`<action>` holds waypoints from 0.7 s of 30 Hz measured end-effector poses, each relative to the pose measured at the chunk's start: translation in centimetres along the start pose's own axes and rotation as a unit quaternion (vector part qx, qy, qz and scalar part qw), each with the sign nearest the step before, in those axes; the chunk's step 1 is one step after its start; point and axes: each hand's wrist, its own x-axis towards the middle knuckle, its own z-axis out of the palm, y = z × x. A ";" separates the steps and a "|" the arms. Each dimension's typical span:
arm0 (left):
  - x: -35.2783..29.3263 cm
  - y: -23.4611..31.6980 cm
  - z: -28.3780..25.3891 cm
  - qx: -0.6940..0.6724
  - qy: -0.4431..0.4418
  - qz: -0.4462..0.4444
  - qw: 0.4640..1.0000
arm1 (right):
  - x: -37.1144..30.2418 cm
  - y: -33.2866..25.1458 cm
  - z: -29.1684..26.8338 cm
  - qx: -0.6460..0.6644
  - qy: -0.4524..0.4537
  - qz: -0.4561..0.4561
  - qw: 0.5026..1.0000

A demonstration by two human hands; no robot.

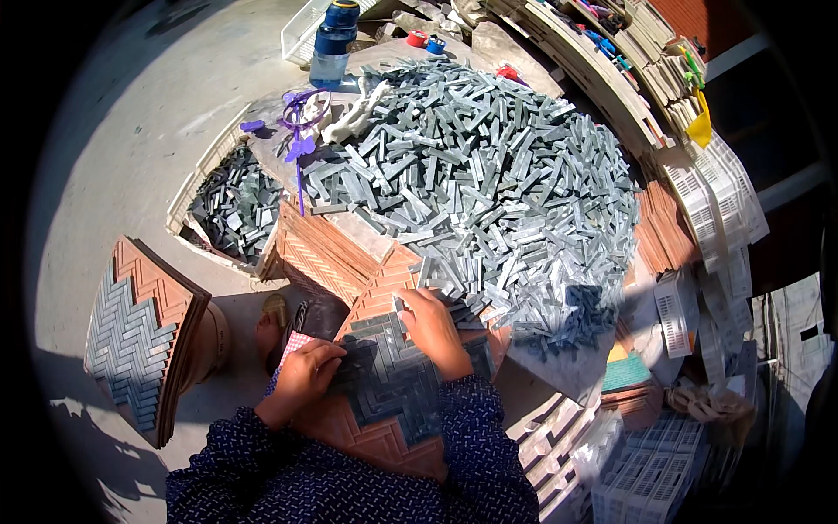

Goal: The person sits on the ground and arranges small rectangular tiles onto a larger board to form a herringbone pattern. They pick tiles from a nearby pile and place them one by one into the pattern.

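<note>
Tray [388, 445], orange-brown with a herringbone pattern, lies directly in front of the person, tilted across the field and partly filled with dark grey strips [384, 375]. Its middle sits between the two hands; its bare near part extends below them, and its orange far part lies just beyond the right hand.

Left hand [301, 380]: positioned at the left margin of the tray. Its fingers are bent and the thumb is close to the forefinger, a narrow setting; whether a strip is held between them cannot be told.

Right hand [432, 330]: positioned above the far part of the filled area, back of the hand uppermost. Its fingers are curled, with the tips directed toward the boundary between grey strips and bare orange surface. A pale edge shows at the tips; whether it is gripped cannot be told.

Beyond the hands, a large heap of loose grey strips [489, 175] covers much of the desk [557, 371]. A crate [181, 210] of darker pieces stands left of the heap. A stack of similar trays [131, 349] stands well apart, left of the left hand.
</note>
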 end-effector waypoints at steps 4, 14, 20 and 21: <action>0.4 0.4 -0.3 0.003 0.002 0.004 1.000 | -0.2 1.3 -0.4 -0.019 -0.052 0.003 0.998; 12.5 1.1 5.1 0.071 0.003 0.021 0.997 | -6.7 -2.7 -1.1 0.072 0.041 0.102 0.991; 17.1 1.9 9.8 0.214 -0.013 -0.030 0.976 | -14.9 -2.3 0.0 0.172 0.079 0.142 0.972; 17.2 2.1 10.2 0.235 -0.008 -0.049 0.971 | -16.0 -2.2 0.2 0.177 0.083 0.156 0.968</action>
